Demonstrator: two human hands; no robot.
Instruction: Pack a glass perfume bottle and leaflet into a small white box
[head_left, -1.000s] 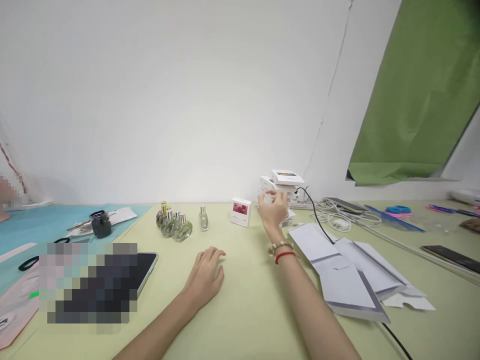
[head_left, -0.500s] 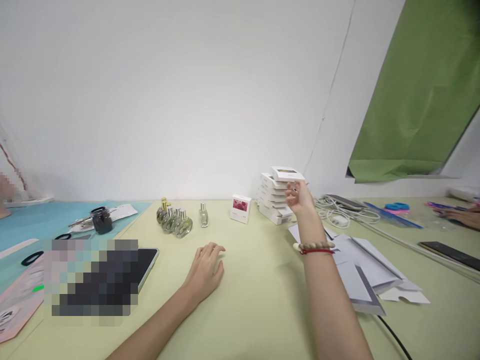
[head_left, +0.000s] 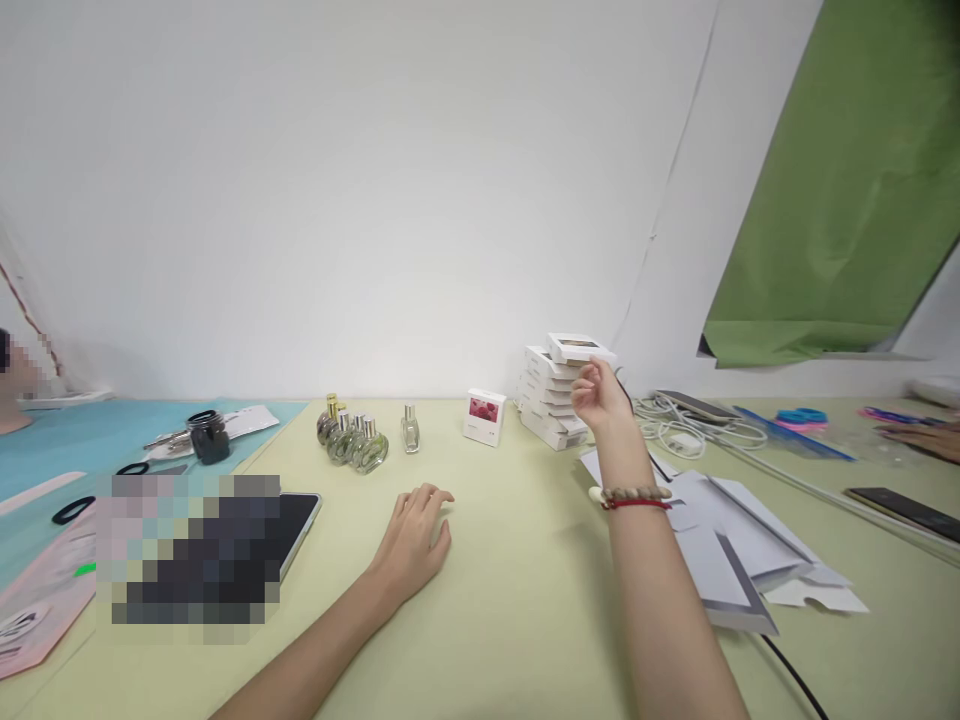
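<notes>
My right hand [head_left: 598, 392] is raised at the stack of small white boxes, its fingers curled and closed at the front right corner of the top white box [head_left: 579, 347]. That box lies over the stacked boxes [head_left: 551, 405] and juts out to the right; the fingers hide part of its edge. My left hand [head_left: 415, 530] rests on the yellow table with fingers loosely spread and nothing in them. Between the hands stands a white box with a red flower picture [head_left: 484, 416]. A small glass perfume bottle [head_left: 410, 432] stands left of it, beside a group of round perfume bottles [head_left: 370, 452].
Flattened white card pieces [head_left: 739, 550] lie below my right forearm. White cables [head_left: 682, 430] and a phone [head_left: 907, 512] are to the right. A dark tablet [head_left: 296, 525], partly pixelated, and a black jar [head_left: 208, 437] are at left. Another person's hand [head_left: 926, 440] shows far right.
The fingers of my right hand have drawn closer together at the top box. My left hand stays in place. The whole view has shifted slightly.
</notes>
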